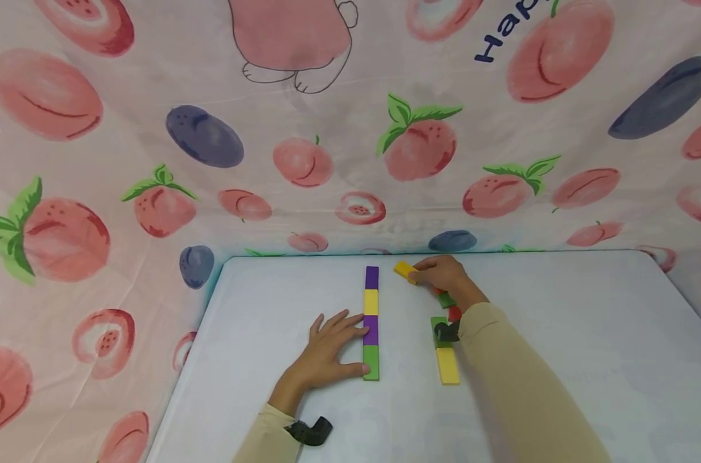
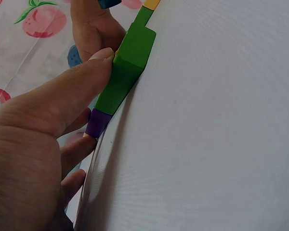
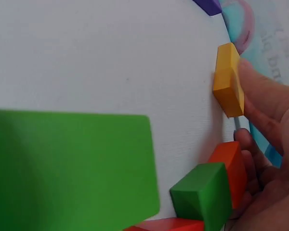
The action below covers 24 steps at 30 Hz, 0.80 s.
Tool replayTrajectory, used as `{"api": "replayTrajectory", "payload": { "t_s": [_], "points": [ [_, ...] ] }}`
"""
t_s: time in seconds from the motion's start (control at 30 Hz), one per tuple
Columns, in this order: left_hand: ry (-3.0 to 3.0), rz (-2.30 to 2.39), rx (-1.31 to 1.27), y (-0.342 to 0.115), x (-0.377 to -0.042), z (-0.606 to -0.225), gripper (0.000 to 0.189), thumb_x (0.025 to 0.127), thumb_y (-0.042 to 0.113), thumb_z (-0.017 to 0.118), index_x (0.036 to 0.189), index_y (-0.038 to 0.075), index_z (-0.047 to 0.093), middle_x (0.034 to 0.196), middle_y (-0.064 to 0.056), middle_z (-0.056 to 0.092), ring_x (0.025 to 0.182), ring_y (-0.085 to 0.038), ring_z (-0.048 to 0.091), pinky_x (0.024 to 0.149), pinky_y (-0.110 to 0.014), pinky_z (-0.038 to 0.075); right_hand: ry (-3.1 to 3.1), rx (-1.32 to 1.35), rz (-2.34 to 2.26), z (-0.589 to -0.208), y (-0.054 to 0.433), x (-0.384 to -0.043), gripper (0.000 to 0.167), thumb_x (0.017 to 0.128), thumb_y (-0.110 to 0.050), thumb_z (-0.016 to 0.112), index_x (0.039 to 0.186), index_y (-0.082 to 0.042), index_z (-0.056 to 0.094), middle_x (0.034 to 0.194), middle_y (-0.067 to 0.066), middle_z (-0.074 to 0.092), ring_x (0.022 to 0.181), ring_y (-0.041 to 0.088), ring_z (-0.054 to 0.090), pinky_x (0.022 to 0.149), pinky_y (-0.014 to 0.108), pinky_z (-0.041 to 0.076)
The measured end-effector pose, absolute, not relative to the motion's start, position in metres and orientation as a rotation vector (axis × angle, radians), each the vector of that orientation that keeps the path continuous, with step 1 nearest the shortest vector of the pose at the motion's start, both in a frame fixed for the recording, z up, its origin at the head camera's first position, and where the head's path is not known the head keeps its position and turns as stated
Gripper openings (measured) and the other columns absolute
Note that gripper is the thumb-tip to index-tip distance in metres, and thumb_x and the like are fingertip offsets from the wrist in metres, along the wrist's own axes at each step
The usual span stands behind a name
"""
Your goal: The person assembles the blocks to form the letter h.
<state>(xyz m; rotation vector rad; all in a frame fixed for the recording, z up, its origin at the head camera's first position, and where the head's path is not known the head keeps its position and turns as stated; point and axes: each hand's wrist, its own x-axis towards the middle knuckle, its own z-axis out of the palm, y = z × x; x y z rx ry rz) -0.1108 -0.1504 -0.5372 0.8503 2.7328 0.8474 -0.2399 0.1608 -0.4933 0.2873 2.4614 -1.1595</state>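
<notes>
- Row: far purple block [image 1: 372, 278], yellow block [image 1: 371, 302], near purple block [image 1: 372, 335] and green block [image 1: 374, 363], set end to end on the white table [image 1: 530, 321] — one straight line, pointing away from the person.
- Left hand [image 1: 321, 357]: fingers spread and nearly straight, nothing grasped. Thumb meets the green block's side; fingertips touch the near purple block. I read this as steadying, so that the column stays true.
- Right hand [image 1: 446, 273]: closed to a pinch, thumb and fingers on one end of the loose yellow block [image 1: 404, 270], to the right of the row's far end. The other end sticks out free, likely leaving a face clear for contact. Whether it is off the table, I cannot tell.
- By the right forearm: a red block [image 1: 455, 314], more green and yellow pieces, partly hidden by the sleeve — presumably kept there as a supply within easy reach.
</notes>
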Motion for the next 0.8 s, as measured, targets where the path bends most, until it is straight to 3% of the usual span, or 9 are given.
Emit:
{"api": "replayTrajectory", "payload": {
  "t_s": [0.17,0.47,0.8],
  "points": [
    [2.73,0.864,0.852,-0.15,-0.11,-0.536,0.069,0.086,0.063,0.071,0.144,0.03,0.056,0.164,0.009,0.038,0.158,-0.022,0.019,0.124,-0.064,-0.001,2.508,0.189,-1.155,-0.494,0.16,-0.236,0.044,0.088,-0.034,0.08,0.128,-0.017,0.072,0.137,0.013,0.061,0.118,0.031,0.055,0.101,0.045,0.049],
    [2.727,0.869,0.856,-0.149,-0.109,-0.533,0.068,0.085,0.062,0.071,0.143,0.028,0.057,0.164,0.006,0.039,0.158,-0.024,0.02,0.123,-0.066,0.0,2.563,0.091,-1.212,-0.495,0.159,-0.23,0.037,0.087,-0.025,0.082,0.123,-0.017,0.075,0.126,0.011,0.068,0.115,0.029,0.059,0.099,0.045,0.05],
    [2.723,0.874,0.825,-0.149,-0.109,-0.535,0.069,0.085,0.063,0.071,0.144,0.03,0.057,0.164,0.009,0.038,0.159,-0.021,0.018,0.124,-0.063,-0.002,2.544,0.06,-1.219,-0.491,0.163,-0.226,0.035,0.09,-0.026,0.079,0.123,-0.017,0.074,0.128,0.015,0.067,0.116,0.031,0.059,0.098,0.045,0.052]
  ]
}}
